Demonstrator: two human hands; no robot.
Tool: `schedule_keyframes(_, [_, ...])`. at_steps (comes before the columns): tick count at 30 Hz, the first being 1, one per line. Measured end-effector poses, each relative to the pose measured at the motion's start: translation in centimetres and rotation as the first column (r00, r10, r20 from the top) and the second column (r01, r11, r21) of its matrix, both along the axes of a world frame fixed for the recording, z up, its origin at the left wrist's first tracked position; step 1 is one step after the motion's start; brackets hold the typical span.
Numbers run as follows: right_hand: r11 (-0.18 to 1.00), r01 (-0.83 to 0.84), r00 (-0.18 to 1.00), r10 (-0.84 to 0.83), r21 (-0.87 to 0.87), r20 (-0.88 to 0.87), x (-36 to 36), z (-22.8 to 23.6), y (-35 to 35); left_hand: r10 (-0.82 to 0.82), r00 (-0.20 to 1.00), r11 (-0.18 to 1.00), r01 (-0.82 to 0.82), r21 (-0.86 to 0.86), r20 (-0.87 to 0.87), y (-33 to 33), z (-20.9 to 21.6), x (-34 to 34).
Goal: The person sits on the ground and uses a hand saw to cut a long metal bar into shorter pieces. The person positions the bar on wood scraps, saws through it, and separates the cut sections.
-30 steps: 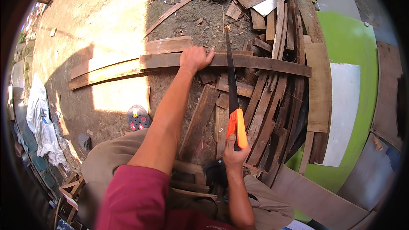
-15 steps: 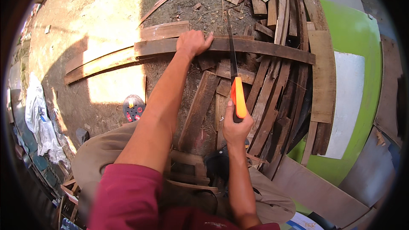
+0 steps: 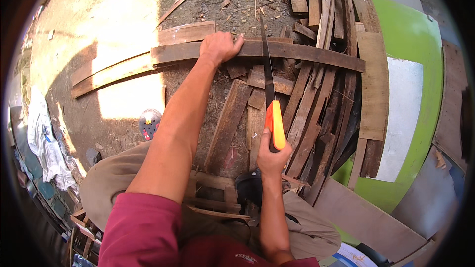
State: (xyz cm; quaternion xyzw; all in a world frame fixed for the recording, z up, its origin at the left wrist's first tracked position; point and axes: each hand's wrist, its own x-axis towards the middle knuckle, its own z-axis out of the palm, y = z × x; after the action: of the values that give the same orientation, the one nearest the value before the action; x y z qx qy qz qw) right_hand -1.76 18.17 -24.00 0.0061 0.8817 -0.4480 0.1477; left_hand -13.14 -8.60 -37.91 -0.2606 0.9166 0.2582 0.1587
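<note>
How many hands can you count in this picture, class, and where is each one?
2: the left hand is on the long dark plank, and the right hand grips the orange saw handle. Neither is hidden.

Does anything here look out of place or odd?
Mainly clutter: loose boards lie at uneven angles under and around the dark plank, which the left hand touches while the right hand holds a saw across it. At far left, a white sheet lies crumpled. The plank's curve may only be lens distortion.
</note>
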Motion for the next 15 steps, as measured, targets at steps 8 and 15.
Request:
schedule_keyframes(8, [0.999,0.049,0.999,-0.049,0.003,-0.001,-3.1,0.8,-1.4,0.01,0.999,1.0,-0.009,0.018,-0.045,1.8,0.2,0.2])
schedule_keyframes(15, [0.997,-0.057,0.995,0.061,0.046,-0.084,2.6,2.8,2.9,0.013,0.998,0.999,-0.016,-0.043,-0.058,0.0,-0.4,-0.4])
